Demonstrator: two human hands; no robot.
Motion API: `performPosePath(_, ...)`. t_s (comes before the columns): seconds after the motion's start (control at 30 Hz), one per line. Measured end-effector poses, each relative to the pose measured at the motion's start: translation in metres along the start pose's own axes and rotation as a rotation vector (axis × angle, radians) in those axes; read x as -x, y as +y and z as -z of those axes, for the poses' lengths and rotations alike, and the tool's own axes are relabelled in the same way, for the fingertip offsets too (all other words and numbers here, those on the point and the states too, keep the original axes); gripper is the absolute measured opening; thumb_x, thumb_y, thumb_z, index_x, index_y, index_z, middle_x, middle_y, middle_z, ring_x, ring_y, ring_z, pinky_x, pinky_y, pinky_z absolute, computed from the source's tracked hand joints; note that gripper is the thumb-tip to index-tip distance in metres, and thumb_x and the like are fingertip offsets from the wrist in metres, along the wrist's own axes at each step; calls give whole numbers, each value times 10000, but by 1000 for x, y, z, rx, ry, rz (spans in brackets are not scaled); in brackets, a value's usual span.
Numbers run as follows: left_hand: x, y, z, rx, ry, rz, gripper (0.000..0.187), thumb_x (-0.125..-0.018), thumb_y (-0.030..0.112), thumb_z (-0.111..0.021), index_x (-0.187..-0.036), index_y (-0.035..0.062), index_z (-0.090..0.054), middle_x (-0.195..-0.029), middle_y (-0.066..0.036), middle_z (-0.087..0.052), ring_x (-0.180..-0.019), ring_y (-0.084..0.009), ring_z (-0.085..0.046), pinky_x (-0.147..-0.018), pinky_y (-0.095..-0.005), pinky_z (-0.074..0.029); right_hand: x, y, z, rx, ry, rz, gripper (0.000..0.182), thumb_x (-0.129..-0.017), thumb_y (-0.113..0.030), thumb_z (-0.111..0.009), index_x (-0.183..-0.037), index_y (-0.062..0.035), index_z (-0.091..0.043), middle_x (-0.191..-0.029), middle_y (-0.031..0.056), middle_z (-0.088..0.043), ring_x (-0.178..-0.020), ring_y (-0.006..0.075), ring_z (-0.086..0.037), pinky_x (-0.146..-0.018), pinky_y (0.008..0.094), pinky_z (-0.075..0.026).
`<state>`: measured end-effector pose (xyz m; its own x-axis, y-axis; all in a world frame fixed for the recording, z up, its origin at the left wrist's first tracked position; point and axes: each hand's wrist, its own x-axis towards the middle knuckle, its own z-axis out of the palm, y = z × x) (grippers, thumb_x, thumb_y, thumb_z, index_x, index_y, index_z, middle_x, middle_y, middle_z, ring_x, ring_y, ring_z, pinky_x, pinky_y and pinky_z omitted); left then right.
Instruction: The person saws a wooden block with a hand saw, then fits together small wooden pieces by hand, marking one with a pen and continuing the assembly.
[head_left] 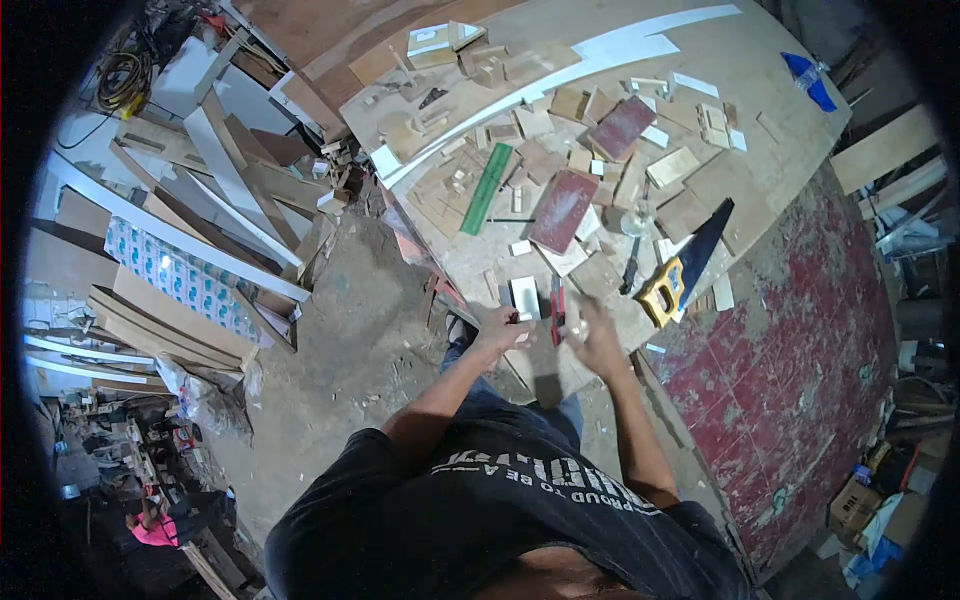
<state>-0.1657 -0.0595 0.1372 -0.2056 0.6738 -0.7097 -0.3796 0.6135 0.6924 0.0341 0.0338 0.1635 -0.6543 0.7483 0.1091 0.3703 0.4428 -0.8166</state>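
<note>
Hands (500,333) near white block (524,297), right blurred

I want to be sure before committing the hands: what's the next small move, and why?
I'd probably steady the small white rectangular block with the left hand before bringing the right hand closer. The left fingers are at the block's near end only, and the right hand is blurred, apparently moving, close to the slim red tool.
</note>
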Motion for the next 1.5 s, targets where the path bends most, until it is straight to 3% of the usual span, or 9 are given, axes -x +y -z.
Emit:
performPosePath(0.33,-37,73,124,-364,-38,-210,135,-783,-8,-601,-915,-22,-572,-846,-87,-637,-693,-151,-653,-585,-296,-527,-91,-93,-147,182,-14,-10,711,-774,-299,-765,-1380,-80,-464,-1319,178,-502,-1186,356,-512,-963,477,-400)
performPosePath(0.6,-76,186,224,-630,-75,-486,163,-765,11,-637,-915,-17,-581,-846,-99,-659,-795,-177,-666,-690,-326,-544,-222,-151,-185,42,-24,-44,665,-759,-82,-756,-1365,-98,-483,-1178,180,-526,-1108,369,-540,-930,441,-453)
performPosePath(0.8,-114,263,259,-626,-179,-468,229,-794,65,-713,-974,-18,-598,-903,-110,-678,-833,-171,-659,-735,-321,-521,-304,-123,-198,-236,10,-19,447,-797,72,-678,-1213,-38,-559,-1130,155,-542,-944,288,-612,-804,331,-520)
performPosePath(0.93,-183,285,281,-501,-156,-745,214,-806,44,-709,-980,-1,-593,-899,-93,-664,-867,-171,-656,-760,-318,-528,-359,-91,-214,-288,188,-15,281,-865,37,-661,-1125,-12,-566,-1065,108,-575,-866,185,-643,-740,292,-550)
performPosePath(1.0,-206,304,289,-401,-204,-675,297,-786,61,-738,-1038,16,-588,-965,-103,-666,-923,-166,-653,-790,-317,-535,-388,-83,-225,-536,330,-269,240,-873,35,-641,-1106,22,-581,-963,131,-637,-816,195,-655,-725,292,-537)
performPosePath(1.07,-221,322,296,-463,48,-699,293,-779,-33,-682,-1030,32,-547,-1015,-81,-626,-955,-157,-621,-848,-301,-514,-420,-64,-240,-484,408,-258,199,-885,-13,-641,-1072,36,-592,-919,129,-662,-788,196,-664,-736,292,-532)
performPosePath(1.23,-281,297,298,-560,224,-950,679,-726,37,-777,-1321,11,-450,-1198,-176,-561,-1177,-291,-540,-999,-373,-432,-462,-36,-268,-372,531,-239,181,-865,-49,-668,-1025,16,-612,-862,86,-646,-784,146,-630,-718,288,-511)
performPosePath(1.33,-286,289,288,-543,211,-986,729,-727,72,-782,-1358,5,-423,-1246,-227,-533,-1191,-414,-493,-999,-462,-423,-470,-34,-276,-400,521,-255,168,-861,-9,-665,-1018,8,-611,-884,54,-629,-823,115,-611,-754,269,-495)
performPosePath(1.5,-289,282,284,-504,202,-933,747,-726,80,-782,-1365,-11,-406,-1301,-243,-485,-1232,-418,-453,-1036,-471,-396,-473,-44,-275,-265,501,-262,171,-865,-9,-663,-1024,18,-605,-898,76,-648,-829,125,-623,-753,272,-503)
